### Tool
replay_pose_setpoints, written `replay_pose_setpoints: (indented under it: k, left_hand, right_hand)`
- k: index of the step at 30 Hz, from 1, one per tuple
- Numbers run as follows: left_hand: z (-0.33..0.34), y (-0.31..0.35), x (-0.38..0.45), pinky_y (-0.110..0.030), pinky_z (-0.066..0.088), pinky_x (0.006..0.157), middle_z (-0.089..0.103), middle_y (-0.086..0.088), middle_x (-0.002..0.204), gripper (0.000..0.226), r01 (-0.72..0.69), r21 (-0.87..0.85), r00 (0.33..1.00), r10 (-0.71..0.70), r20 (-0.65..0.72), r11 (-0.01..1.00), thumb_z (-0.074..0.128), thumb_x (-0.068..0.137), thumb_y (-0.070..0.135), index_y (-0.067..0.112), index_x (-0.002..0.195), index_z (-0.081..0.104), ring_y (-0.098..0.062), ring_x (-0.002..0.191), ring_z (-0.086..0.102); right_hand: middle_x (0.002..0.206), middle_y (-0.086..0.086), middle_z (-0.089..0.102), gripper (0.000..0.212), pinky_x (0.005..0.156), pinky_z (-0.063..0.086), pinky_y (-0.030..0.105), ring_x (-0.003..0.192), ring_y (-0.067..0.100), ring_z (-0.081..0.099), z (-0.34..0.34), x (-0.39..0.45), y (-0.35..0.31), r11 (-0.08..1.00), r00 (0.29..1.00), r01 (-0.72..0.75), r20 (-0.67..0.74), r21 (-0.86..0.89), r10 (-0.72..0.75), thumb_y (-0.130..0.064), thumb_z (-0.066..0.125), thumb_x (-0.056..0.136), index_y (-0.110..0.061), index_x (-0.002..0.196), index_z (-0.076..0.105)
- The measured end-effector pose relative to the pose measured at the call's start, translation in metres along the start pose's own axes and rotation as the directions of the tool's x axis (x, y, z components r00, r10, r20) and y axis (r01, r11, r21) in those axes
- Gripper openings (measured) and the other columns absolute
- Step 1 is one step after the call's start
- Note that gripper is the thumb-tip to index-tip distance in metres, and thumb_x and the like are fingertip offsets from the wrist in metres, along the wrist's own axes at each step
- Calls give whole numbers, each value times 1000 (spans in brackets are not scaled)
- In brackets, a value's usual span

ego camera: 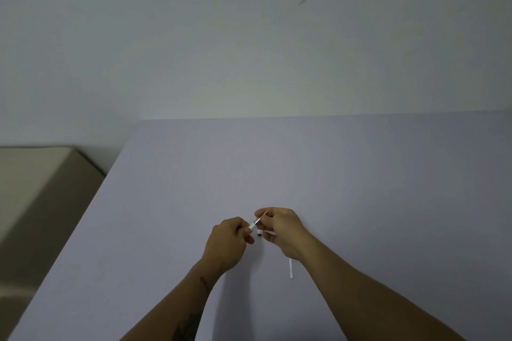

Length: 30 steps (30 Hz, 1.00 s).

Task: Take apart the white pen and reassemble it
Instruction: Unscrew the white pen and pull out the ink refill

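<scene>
Two hands meet over the lavender surface (pixel 360 174), each grip pinched shut on one end of the white pen (pixel 253 225). The left hand (pixel 227 241) holds the white barrel end, the right hand (pixel 279 227) the thin metallic tip part, so the pen's long axis runs from lower left up to the right between them. A white strip-like part (pixel 291 268) lies on the surface just under the right wrist, and a small dark-ended piece (pixel 259 234) sits between the hands. Any pull or twist would probably run along that diagonal.

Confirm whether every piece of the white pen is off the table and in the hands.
No: a slim white pen piece lies on the table beside the right hand.
</scene>
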<state>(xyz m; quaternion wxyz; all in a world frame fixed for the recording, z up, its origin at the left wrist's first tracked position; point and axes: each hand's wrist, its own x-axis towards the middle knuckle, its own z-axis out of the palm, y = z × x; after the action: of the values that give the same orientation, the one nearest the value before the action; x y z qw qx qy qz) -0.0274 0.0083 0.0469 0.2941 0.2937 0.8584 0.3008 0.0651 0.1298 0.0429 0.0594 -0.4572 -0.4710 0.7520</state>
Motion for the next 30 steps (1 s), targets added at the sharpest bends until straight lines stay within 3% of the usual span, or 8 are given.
replay_pose_setpoints:
  k: [4, 6, 10, 13, 17, 22, 24, 30]
  left_hand:
    - [0, 3, -3, -35, 57, 70, 75, 5, 74, 24, -13, -63, 1000, 13, 13, 998, 50, 97, 18, 21, 82, 69, -23, 73, 68]
    - [-2, 3, -2, -31, 55, 66, 75, 5, 73, 24, -15, -89, 999, 18, 26, 996, 51, 96, 18, 21, 81, 69, -19, 68, 65]
    - [-6, -2, -1, -28, 51, 63, 74, -4, 78, 20, -8, -128, 999, 14, 48, 992, 55, 94, 16, 18, 80, 69, -15, 67, 59]
    - [-11, -11, -1, -29, 52, 60, 69, -7, 72, 17, -11, -144, 999, 15, 29, 989, 60, 91, 18, 17, 77, 69, -14, 60, 56]
    - [-21, -23, 2, -22, 50, 56, 69, -2, 70, 15, -41, -162, 999, 44, 13, 986, 64, 89, 19, 18, 75, 70, -11, 60, 59]
    - [-28, -32, 3, -6, 41, 42, 65, 3, 65, 18, -67, -175, 996, 76, 43, 982, 66, 86, 16, 21, 69, 68, -1, 49, 55]
    - [-29, -37, 6, -7, 42, 43, 65, 4, 65, 18, -82, -193, 994, 94, 53, 978, 66, 86, 17, 21, 70, 70, 0, 48, 56]
    - [-37, -49, 7, -4, 42, 41, 71, -7, 74, 10, -111, -210, 990, 125, 58, 972, 69, 85, 17, 13, 76, 73, -10, 58, 58]
  right_hand:
    - [83, 5, 66, 7, 62, 51, 26, 74, 17, 62, -2, -6, -1, 999, 1000, -24, -3, -22, 23, -15, 65, 90, -13, 88, 71]
    - [79, 5, 65, 11, 62, 50, 26, 71, 16, 61, 0, -6, 1, 998, 999, -3, -44, -63, 0, -20, 67, 87, -13, 79, 70]
    - [86, 5, 70, 15, 62, 51, 23, 74, 14, 62, 9, -6, 1, 994, 995, 33, -93, -100, -42, -13, 61, 90, -14, 82, 74]
    - [99, 6, 73, 25, 72, 53, 28, 86, 17, 64, 19, -7, 2, 994, 997, 36, -62, -102, -42, -6, 54, 92, -18, 88, 76]
    - [95, 4, 71, 14, 68, 51, 28, 82, 15, 63, 35, -11, 6, 994, 997, 17, -79, -109, -26, -23, 64, 90, -15, 100, 72]
    - [84, 4, 70, 12, 68, 51, 29, 76, 14, 63, 47, -13, 9, 979, 981, 29, -183, -200, -66, -19, 64, 88, -14, 85, 74]
    - [85, 3, 72, 16, 67, 50, 28, 76, 14, 62, 51, -13, 6, 977, 980, 51, -177, -205, -89, -15, 60, 90, -16, 84, 75]
    - [89, 4, 73, 10, 64, 51, 28, 74, 14, 64, 62, -17, 10, 980, 973, 55, -211, -191, -96, -22, 65, 87, -14, 89, 71]
